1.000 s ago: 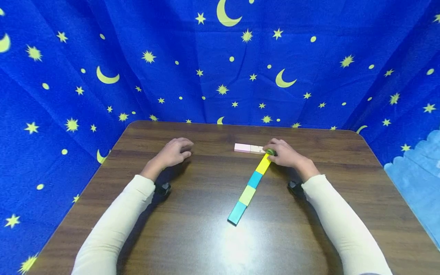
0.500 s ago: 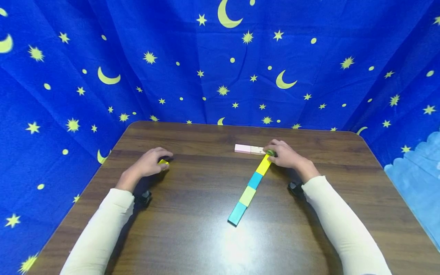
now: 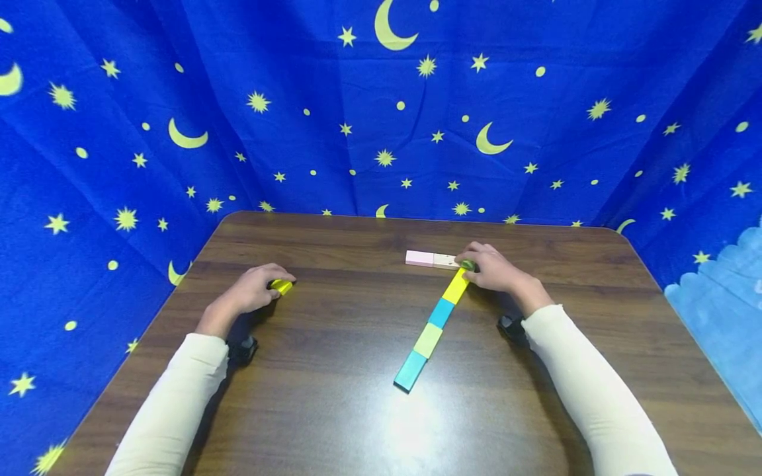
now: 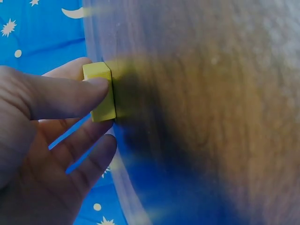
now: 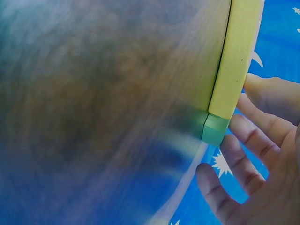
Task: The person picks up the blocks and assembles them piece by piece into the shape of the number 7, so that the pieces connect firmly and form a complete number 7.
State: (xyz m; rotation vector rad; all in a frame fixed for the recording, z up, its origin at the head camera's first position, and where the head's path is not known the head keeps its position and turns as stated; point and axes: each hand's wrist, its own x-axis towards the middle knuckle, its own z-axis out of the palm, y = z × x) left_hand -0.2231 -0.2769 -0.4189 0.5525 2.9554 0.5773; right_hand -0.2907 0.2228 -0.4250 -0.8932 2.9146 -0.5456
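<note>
My left hand [image 3: 253,289] pinches a yellow block [image 4: 101,93] between thumb and fingers at the left side of the table. In the left wrist view the thumb lies across the block's face. My right hand [image 3: 491,268] rests at the corner of a row of coloured blocks, fingers loosely spread around a small green block [image 3: 468,264]. Its thumb touches the side of a yellow block [image 5: 236,56] in the right wrist view, and its fingertips lie by the green block's end. The right hand partly covers the green block in the head view.
A slanting line of blue [image 3: 441,312], light green [image 3: 428,340] and teal [image 3: 411,371] blocks runs toward me from the yellow one. A pink block [image 3: 419,258] and a speckled cream block [image 3: 445,260] extend left from the corner. A starry blue cloth hangs behind the wooden table [image 3: 333,410].
My left hand has moved left and toward me, and a yellow block now shows in its grip. The right hand and the row of blocks have stayed in place.
</note>
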